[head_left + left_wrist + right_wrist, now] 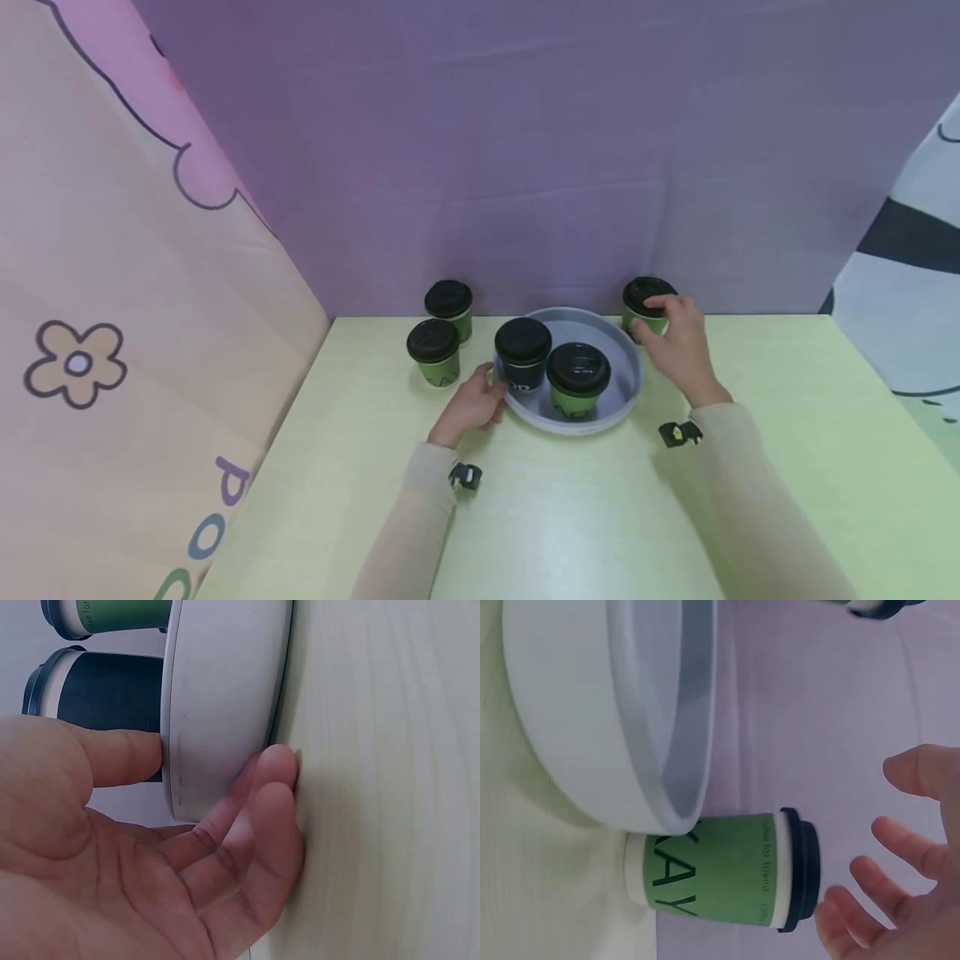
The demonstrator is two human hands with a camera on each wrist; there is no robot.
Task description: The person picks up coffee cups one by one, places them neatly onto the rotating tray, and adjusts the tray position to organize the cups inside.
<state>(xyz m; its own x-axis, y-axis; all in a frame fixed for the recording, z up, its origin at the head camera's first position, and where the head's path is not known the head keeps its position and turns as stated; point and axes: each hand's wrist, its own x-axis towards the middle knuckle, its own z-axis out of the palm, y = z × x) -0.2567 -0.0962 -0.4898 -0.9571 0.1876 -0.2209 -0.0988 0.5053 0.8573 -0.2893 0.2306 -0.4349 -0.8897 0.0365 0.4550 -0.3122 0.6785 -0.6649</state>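
A round grey tray (568,428) carries two lidded paper cups, a dark-sleeved cup (523,354) and a green cup (577,379). My left hand (471,402) grips the tray's left edge. In the left wrist view its thumb lies at the rim and its curled fingers (274,817) are against the lower side. Beyond the tray's right side stands another green cup (716,870) with a black lid, upright on the table. Around its lid hovers my right hand (678,346), fingers spread and holding nothing; in the right wrist view the fingertips (831,915) come very near the lid.
Left of the tray stand two more green cups, a front cup (435,352) and a rear cup (450,308), both with black lids. A purple cloth wall (525,167) rises directly behind the pale table (555,517). A printed panel (150,333) borders the left side.
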